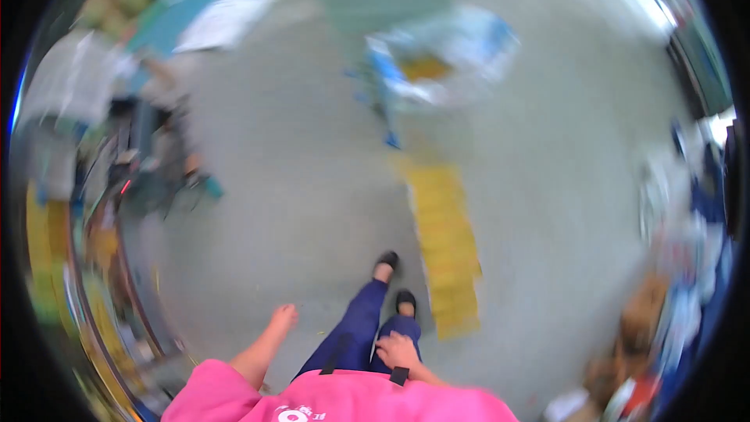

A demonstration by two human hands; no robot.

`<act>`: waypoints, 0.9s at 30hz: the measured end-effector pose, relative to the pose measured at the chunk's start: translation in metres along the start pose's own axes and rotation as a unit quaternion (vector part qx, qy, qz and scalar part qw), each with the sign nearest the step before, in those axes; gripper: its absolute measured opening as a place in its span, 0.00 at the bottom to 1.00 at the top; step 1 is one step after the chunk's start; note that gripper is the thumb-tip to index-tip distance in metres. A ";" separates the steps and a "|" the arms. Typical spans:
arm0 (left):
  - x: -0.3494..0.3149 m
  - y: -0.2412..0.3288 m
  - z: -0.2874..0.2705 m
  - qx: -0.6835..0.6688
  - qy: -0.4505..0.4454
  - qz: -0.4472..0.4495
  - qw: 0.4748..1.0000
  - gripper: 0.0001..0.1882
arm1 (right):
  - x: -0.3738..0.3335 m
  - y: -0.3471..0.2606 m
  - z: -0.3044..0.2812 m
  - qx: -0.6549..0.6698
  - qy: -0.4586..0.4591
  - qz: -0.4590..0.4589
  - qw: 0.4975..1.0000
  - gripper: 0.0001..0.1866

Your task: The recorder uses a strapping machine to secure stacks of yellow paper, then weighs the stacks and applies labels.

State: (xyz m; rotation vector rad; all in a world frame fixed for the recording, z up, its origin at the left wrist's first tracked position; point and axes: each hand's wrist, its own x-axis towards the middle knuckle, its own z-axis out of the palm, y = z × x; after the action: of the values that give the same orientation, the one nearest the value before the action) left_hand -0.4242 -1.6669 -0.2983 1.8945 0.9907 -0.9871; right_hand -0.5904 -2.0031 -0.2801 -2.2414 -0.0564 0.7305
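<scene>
My left hand (284, 316) hangs out to the left over the grey floor, its fingers loosely curled in and nothing visible in them. In front of my right thigh is my right hand (398, 351), empty, with the fingers a little apart near my dark blue trousers (341, 336). Both feet in black shoes (405, 298) are on the floor, one ahead of the other. Beside them on the right runs a long strip of flat yellow pieces (445, 250) laid on the floor. The picture is smeared by motion.
Ahead stands a pale green bin (387, 8) with yellow contents, beside an opened clear-and-blue plastic bag (484, 51) holding something yellow. Blurred equipment (144, 137) and a rack edge (129, 281) line the left. Cardboard boxes (644, 312) and bags crowd the right.
</scene>
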 end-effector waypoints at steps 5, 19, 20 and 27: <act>-0.061 -0.169 -0.043 -0.189 0.046 0.014 0.981 0.16 | -0.020 0.050 0.015 0.095 -0.095 0.011 0.991 0.17; -0.105 -0.477 -0.043 -0.163 0.067 0.035 0.984 0.23 | 0.269 -0.211 0.064 -0.269 -0.253 -0.086 0.925 0.16; -0.106 -0.487 -0.048 -0.198 0.079 0.034 0.976 0.22 | 0.277 -0.234 0.077 -0.271 -0.262 -0.087 0.922 0.16; -0.109 -0.522 -0.224 -0.624 0.200 -0.152 0.740 0.13 | 0.345 -0.403 0.180 -0.245 -0.293 -0.076 0.921 0.16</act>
State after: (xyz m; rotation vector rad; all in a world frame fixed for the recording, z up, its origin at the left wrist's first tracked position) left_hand -0.8618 -1.2917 -0.2526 0.7581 1.6595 0.1068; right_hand -0.3236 -1.5103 -0.2706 -2.3453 -0.7740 1.3971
